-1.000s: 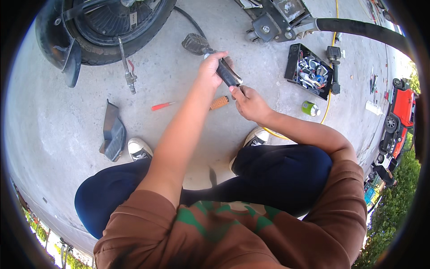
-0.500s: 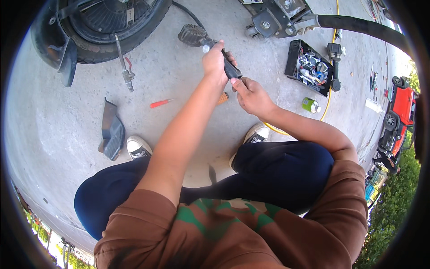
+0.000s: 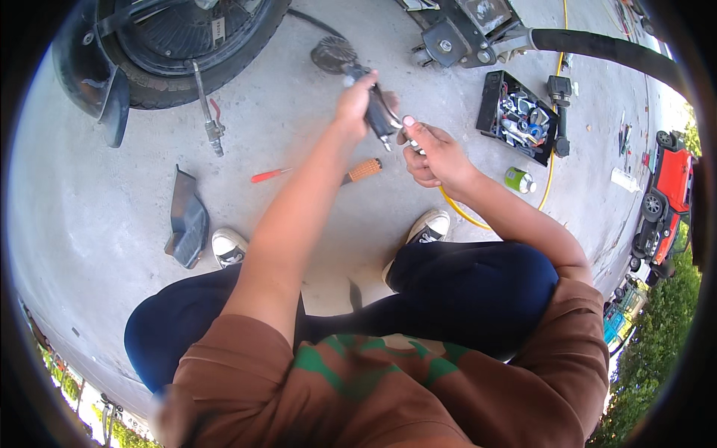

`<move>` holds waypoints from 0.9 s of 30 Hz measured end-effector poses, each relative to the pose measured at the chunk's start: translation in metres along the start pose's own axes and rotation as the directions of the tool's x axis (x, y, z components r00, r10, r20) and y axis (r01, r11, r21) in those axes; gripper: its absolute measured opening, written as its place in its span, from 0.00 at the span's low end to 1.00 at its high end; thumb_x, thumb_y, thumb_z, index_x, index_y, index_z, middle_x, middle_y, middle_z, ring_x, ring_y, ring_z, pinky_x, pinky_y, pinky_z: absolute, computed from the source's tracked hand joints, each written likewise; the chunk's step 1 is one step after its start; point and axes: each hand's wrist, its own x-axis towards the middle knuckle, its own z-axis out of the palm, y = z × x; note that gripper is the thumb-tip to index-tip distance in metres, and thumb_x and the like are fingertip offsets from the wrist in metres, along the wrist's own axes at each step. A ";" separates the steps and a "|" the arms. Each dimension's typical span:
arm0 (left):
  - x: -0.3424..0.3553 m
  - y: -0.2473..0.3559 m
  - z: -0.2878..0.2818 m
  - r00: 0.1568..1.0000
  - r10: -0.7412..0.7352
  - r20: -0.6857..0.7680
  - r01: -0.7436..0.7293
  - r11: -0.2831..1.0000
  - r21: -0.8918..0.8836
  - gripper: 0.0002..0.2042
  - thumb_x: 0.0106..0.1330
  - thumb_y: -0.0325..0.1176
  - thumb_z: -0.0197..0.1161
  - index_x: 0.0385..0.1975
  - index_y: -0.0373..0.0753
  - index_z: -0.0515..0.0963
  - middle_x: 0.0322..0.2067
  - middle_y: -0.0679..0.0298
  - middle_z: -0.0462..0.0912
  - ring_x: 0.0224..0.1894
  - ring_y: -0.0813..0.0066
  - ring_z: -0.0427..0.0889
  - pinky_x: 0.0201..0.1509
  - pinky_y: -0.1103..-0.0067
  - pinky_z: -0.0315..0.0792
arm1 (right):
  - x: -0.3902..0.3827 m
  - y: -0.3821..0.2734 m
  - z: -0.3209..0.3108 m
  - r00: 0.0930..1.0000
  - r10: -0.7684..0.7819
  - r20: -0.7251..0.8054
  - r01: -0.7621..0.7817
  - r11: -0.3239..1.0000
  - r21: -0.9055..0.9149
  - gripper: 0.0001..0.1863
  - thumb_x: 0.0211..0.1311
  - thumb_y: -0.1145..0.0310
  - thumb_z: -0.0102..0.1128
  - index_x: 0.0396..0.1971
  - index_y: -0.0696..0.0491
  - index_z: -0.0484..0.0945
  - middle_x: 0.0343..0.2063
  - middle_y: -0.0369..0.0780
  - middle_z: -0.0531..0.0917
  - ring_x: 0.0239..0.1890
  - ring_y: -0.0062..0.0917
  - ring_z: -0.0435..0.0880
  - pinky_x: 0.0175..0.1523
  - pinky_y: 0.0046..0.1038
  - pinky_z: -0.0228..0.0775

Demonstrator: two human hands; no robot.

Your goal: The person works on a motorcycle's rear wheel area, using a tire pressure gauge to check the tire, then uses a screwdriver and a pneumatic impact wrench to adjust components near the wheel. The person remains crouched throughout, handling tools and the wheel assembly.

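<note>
Black tool gripped in left hand, fingers wrapped fully round the body, held up over the concrete in front of the knees for access by both hands. Right hand pinched closed on a small metal part at the tool's lower end, possibly a fitting or bit; too small to confirm. Tool tilted toward the right hand, presumably to present that end. Orange-handled screwdriver and red one laid below on the concrete, within reach. Open case of sockets to the right, green can beside a yellow hose. Wheel upper left, well apart.
</note>
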 end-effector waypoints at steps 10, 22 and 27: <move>-0.005 -0.010 -0.065 0.763 -0.033 0.645 -0.641 0.087 0.763 0.22 0.60 0.52 0.64 0.42 0.38 0.76 0.40 0.59 0.82 0.42 0.69 0.80 0.43 0.70 0.72 | -0.012 -0.021 0.040 0.934 0.002 0.357 0.114 0.946 -0.304 0.19 0.74 0.50 0.42 0.50 0.48 0.70 0.19 0.27 0.58 0.21 0.10 0.53 0.25 0.16 0.47; -0.184 0.197 -0.196 0.947 0.322 -0.021 -0.189 0.607 0.772 0.16 0.62 0.33 0.51 0.47 0.36 0.77 0.34 0.66 0.84 0.30 0.84 0.72 0.35 0.84 0.67 | 0.028 -0.049 0.166 0.800 -0.395 0.451 0.306 0.916 0.258 0.24 0.73 0.45 0.38 0.45 0.52 0.71 0.14 0.26 0.55 0.16 0.10 0.51 0.20 0.16 0.41; -0.179 0.205 -0.165 0.951 0.250 0.184 -0.299 0.577 0.760 0.23 0.67 0.42 0.52 0.57 0.35 0.70 0.43 0.65 0.80 0.34 0.84 0.70 0.36 0.86 0.64 | -0.010 -0.048 0.169 0.689 0.056 0.722 0.208 0.940 -0.270 0.27 0.70 0.41 0.42 0.46 0.53 0.72 0.21 0.30 0.67 0.24 0.15 0.67 0.29 0.19 0.63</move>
